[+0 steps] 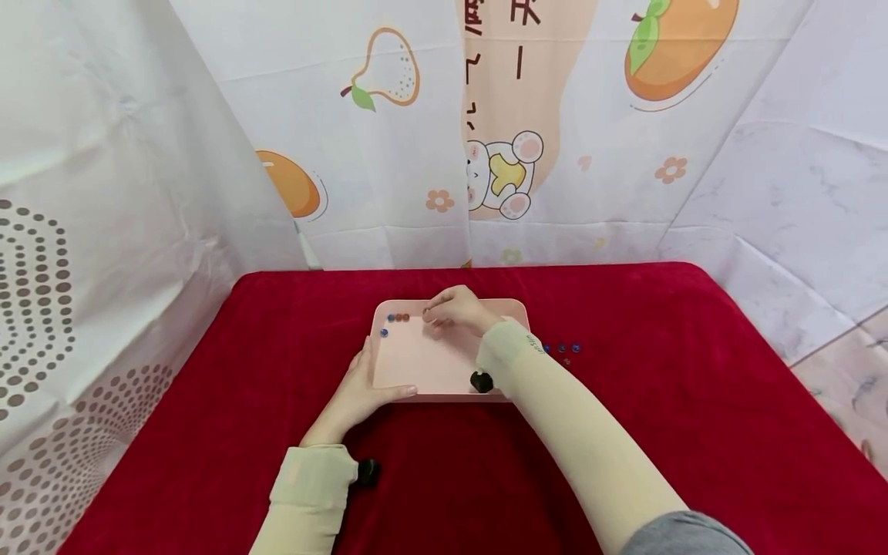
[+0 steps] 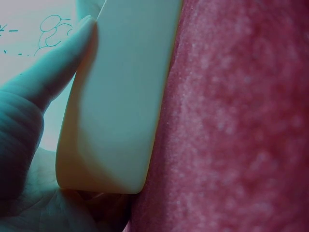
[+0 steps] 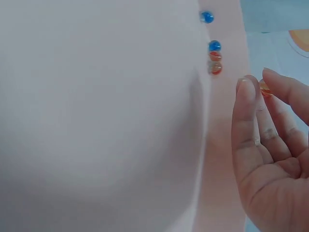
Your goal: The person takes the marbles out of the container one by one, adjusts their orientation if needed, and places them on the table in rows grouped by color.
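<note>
A shallow pink tray [image 1: 430, 366] lies on the red cloth. My left hand [image 1: 357, 393] holds its near left corner, thumb [image 2: 67, 58] along the front rim and fingers along the left side. Over the tray's far side, my right hand [image 1: 454, 307] pinches an orange-streaked glass marble [image 3: 264, 88] between thumb and fingertips. Left of that hand, a blue marble [image 3: 215, 46] and two orange marbles [image 3: 215, 67] sit in a touching row by the far wall. Another blue marble [image 3: 207, 17] lies apart by the left wall.
Right of the tray, several blue marbles [image 1: 562, 348] and a small clear-orange marble [image 1: 566, 361] lie on the red cloth [image 1: 659, 401], partly behind the right forearm. A printed white curtain [image 1: 388, 169] hangs behind the table's far edge.
</note>
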{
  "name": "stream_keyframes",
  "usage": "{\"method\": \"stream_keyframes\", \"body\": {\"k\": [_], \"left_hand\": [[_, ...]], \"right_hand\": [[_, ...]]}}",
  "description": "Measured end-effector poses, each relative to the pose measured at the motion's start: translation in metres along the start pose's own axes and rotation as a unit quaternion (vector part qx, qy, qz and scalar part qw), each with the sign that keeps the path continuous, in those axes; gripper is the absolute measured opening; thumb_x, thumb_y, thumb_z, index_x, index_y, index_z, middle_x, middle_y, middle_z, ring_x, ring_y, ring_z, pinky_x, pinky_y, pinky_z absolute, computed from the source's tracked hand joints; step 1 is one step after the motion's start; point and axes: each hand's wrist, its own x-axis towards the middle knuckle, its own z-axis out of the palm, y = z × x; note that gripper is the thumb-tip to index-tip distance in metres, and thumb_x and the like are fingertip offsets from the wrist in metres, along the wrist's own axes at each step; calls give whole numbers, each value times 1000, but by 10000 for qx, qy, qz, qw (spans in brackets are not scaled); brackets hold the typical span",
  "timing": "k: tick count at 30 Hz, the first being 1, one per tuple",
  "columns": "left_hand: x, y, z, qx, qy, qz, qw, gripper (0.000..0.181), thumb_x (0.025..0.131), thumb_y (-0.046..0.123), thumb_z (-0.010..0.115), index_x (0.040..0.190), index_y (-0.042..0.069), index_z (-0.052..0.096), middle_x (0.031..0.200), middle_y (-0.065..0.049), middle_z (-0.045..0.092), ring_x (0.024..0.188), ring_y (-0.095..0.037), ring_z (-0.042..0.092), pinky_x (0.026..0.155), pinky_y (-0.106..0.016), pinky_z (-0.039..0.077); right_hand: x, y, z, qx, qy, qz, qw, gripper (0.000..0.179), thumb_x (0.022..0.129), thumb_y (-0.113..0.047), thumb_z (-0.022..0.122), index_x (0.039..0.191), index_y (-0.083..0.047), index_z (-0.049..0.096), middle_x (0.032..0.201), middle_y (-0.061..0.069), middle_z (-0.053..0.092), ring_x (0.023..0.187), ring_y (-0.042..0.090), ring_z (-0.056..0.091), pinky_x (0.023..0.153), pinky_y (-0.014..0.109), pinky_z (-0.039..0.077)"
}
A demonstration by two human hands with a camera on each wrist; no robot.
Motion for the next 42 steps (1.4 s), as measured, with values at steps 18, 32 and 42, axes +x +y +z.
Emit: {"method": "stream_keyframes", "body": {"k": [18,32,42], "left_hand": [[0,1,3,13,-19,-28,10000,128,75,47,83,160,15,-6,167,-14,1,152,-36,8,119,-63,18],[-2,3,3,166,17,-49,9998,129,74,49,84,160,12,-6,166,-17,4,151,-39,12,118,-63,20],[-1,1,0,47,83,65,9999,126,75,46,84,160,14,-4,166,-16,2,151,-38,12,118,-62,20]], "right_hand": [[-37,-13,-20,304,-40,-394,9988,33,90,-4,69,119,11,65,91,8,72,75,17,70,83,37,60],[-71,-9,-24,735,-85,-606,9954,28,90,-6,69,115,6,68,93,5,73,85,29,71,81,34,60],[-90,0,-25,1023,30,-873,9909,28,88,-2,69,113,9,67,92,4,75,75,20,71,77,34,60]]}}
